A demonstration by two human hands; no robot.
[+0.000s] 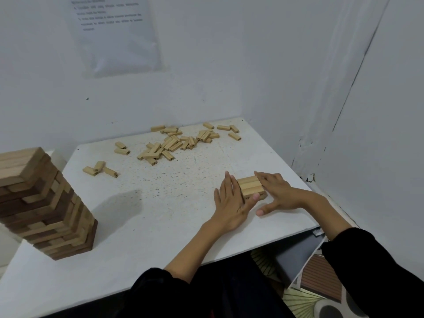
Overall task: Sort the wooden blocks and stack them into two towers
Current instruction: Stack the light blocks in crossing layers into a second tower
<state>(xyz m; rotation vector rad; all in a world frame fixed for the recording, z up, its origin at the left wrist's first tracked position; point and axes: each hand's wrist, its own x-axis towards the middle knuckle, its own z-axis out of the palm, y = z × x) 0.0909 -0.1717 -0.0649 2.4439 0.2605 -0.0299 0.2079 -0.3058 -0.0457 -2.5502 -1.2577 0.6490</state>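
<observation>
Nearest to me are the black sleeves (pixel 371 278), reaching over the near edge of the white bench (pixel 160 237). A little farther, at the right part of the bench, I see the small stack (pixel 250 185) of light wooden blocks, three side by side on top and a lower layer under them, partly hidden. The left hand (pixel 231 200) lies with straight fingers pressed flat on the left side of the stack, and its thumb touches the near side. The right hand (pixel 278 191) presses with straight fingers on the right side, its thumb spread out near the bench surface. At the near left stands the tall tower (pixel 43 203) of mixed light and dark blocks. Far away, close to the wall (pixel 229 76), the loose blocks (pixel 174 143) lie scattered, all light. A paper sheet (pixel 117 35) hangs on the wall above
</observation>
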